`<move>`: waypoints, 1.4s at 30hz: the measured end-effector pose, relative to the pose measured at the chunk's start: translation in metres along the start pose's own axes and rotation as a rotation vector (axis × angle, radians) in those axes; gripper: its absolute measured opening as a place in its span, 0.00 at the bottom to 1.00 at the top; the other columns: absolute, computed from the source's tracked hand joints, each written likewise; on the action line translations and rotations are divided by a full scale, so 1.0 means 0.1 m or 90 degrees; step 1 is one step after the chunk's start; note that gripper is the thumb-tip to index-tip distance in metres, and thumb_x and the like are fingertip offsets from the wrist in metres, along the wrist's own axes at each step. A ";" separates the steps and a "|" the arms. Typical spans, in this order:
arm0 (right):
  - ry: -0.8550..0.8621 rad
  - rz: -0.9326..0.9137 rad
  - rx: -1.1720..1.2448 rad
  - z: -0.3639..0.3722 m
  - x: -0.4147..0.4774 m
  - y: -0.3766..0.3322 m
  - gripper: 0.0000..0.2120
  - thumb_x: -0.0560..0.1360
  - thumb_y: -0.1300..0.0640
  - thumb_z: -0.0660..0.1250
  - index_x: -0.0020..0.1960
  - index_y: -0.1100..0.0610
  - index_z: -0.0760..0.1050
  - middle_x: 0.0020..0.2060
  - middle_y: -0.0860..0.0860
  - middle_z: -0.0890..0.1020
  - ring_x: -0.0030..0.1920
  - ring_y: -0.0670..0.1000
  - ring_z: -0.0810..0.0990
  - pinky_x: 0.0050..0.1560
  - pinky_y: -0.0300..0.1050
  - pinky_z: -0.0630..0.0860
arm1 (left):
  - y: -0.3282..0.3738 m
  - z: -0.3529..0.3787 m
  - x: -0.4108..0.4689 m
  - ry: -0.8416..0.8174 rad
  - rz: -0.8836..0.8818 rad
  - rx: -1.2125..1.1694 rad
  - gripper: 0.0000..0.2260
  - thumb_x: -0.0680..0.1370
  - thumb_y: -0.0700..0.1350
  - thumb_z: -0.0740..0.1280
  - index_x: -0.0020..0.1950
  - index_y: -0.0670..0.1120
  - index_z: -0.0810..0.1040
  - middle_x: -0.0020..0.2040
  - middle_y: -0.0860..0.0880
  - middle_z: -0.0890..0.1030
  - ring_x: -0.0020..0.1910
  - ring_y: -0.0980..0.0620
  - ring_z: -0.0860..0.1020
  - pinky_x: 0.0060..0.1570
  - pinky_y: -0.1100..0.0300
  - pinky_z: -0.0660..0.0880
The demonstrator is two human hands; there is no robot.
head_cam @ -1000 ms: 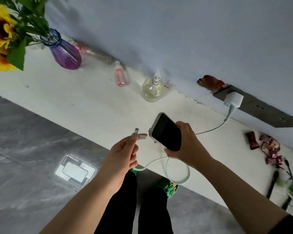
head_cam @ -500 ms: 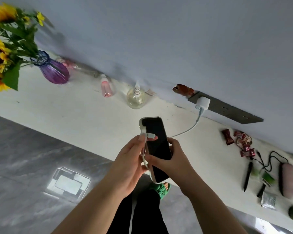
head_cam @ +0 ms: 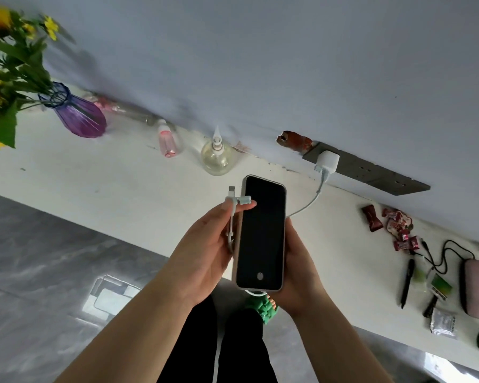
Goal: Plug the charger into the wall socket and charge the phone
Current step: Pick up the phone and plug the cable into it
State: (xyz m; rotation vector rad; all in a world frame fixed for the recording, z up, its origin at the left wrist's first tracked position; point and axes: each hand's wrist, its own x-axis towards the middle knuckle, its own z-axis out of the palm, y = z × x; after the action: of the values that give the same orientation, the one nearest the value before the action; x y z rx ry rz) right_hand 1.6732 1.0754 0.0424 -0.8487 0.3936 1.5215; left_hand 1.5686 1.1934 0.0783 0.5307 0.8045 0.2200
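Note:
The white charger (head_cam: pixel 327 161) sits plugged into the grey wall socket strip (head_cam: pixel 371 174) above the white counter (head_cam: pixel 100 178). Its pale cable (head_cam: pixel 310 201) runs down behind the phone. My right hand (head_cam: pixel 302 275) holds the phone (head_cam: pixel 262 234) upright, dark screen facing me, home button at the bottom. My left hand (head_cam: pixel 202 244) pinches the cable's plug end (head_cam: pixel 232 193) between thumb and fingers, just left of the phone's top edge, tip pointing up. The plug is apart from the phone's ports.
A purple vase (head_cam: pixel 79 116) with sunflowers stands at the left. A pink bottle (head_cam: pixel 167 140) and a clear glass bottle (head_cam: pixel 217 156) stand by the wall. Candy wrappers (head_cam: pixel 393 223), pens, a black cord and a pink case (head_cam: pixel 476 287) lie at the right.
The phone has turned upright and come up closer, its full screen now facing me. My left hand with the plug end stays beside the phone's upper left edge.

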 end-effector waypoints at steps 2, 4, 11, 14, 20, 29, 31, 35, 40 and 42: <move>-0.044 -0.026 0.037 0.01 0.00 -0.12 0.26 0.78 0.40 0.58 0.64 0.59 0.76 0.55 0.60 0.82 0.53 0.57 0.83 0.56 0.53 0.79 | 0.07 0.00 -0.05 0.017 0.024 0.012 0.15 0.77 0.53 0.64 0.55 0.46 0.83 0.57 0.45 0.84 0.55 0.47 0.83 0.52 0.54 0.80; -0.069 -0.059 0.072 0.05 -0.02 -0.30 0.24 0.78 0.41 0.59 0.63 0.58 0.77 0.54 0.60 0.83 0.55 0.58 0.83 0.56 0.56 0.78 | 0.11 -0.01 -0.13 0.096 0.055 0.074 0.13 0.75 0.52 0.65 0.51 0.47 0.85 0.49 0.45 0.86 0.44 0.49 0.85 0.43 0.60 0.81; -0.097 -0.119 0.115 0.40 0.00 -0.75 0.30 0.77 0.35 0.53 0.70 0.52 0.71 0.65 0.57 0.76 0.60 0.56 0.78 0.57 0.53 0.76 | 0.06 0.21 -0.42 0.140 0.049 0.180 0.11 0.65 0.53 0.72 0.41 0.48 0.85 0.35 0.45 0.85 0.24 0.55 0.75 0.27 0.64 0.71; -0.098 -0.126 0.132 0.58 0.04 -0.76 0.26 0.76 0.40 0.58 0.69 0.52 0.71 0.64 0.55 0.75 0.63 0.58 0.76 0.64 0.60 0.72 | 0.04 0.30 -0.50 0.126 0.034 0.155 0.11 0.67 0.51 0.72 0.41 0.44 0.84 0.36 0.43 0.86 0.25 0.54 0.77 0.25 0.65 0.73; -0.073 -0.123 0.223 0.73 0.12 -0.72 0.14 0.79 0.50 0.55 0.62 0.54 0.69 0.57 0.54 0.73 0.58 0.58 0.76 0.58 0.57 0.75 | 0.09 0.50 -0.56 0.111 0.048 0.139 0.07 0.69 0.50 0.71 0.35 0.48 0.84 0.33 0.46 0.85 0.25 0.55 0.77 0.25 0.66 0.73; -0.016 -0.167 0.147 0.82 0.07 -0.60 0.17 0.80 0.46 0.52 0.62 0.56 0.67 0.58 0.55 0.70 0.61 0.56 0.68 0.71 0.55 0.65 | 0.09 0.59 -0.48 0.123 0.082 0.134 0.10 0.76 0.46 0.68 0.37 0.47 0.83 0.32 0.49 0.84 0.27 0.55 0.78 0.27 0.66 0.74; -0.024 -0.173 0.147 0.83 0.06 -0.60 0.16 0.80 0.46 0.53 0.60 0.56 0.69 0.54 0.55 0.73 0.60 0.55 0.69 0.64 0.53 0.71 | 0.08 0.58 -0.47 0.129 0.085 0.132 0.09 0.77 0.46 0.67 0.39 0.45 0.83 0.32 0.49 0.84 0.27 0.55 0.79 0.27 0.66 0.74; -0.020 -0.191 0.133 0.82 0.09 -0.61 0.15 0.79 0.46 0.55 0.57 0.55 0.70 0.52 0.54 0.73 0.57 0.54 0.69 0.69 0.52 0.62 | 0.08 0.57 -0.46 0.136 0.081 0.125 0.09 0.77 0.46 0.67 0.42 0.42 0.83 0.33 0.49 0.84 0.27 0.55 0.79 0.26 0.66 0.73; -0.063 -0.200 0.113 0.81 0.09 -0.62 0.18 0.80 0.44 0.54 0.52 0.57 0.75 0.45 0.55 0.79 0.48 0.55 0.79 0.54 0.52 0.78 | 0.09 0.58 -0.46 0.135 0.074 0.127 0.10 0.76 0.46 0.67 0.37 0.46 0.83 0.32 0.48 0.84 0.27 0.55 0.79 0.26 0.66 0.74; -0.080 -0.195 0.120 0.81 0.09 -0.63 0.19 0.80 0.43 0.54 0.52 0.56 0.75 0.42 0.54 0.81 0.44 0.55 0.82 0.49 0.52 0.80 | 0.09 0.58 -0.45 0.137 0.071 0.127 0.10 0.76 0.46 0.67 0.36 0.46 0.83 0.32 0.48 0.84 0.27 0.55 0.79 0.26 0.66 0.74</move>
State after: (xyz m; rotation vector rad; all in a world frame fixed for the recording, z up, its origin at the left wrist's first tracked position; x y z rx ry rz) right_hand 1.7113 1.1472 0.1051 -0.6297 0.2948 1.2252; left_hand 1.5805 1.1624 0.1450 0.7496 1.0134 0.3051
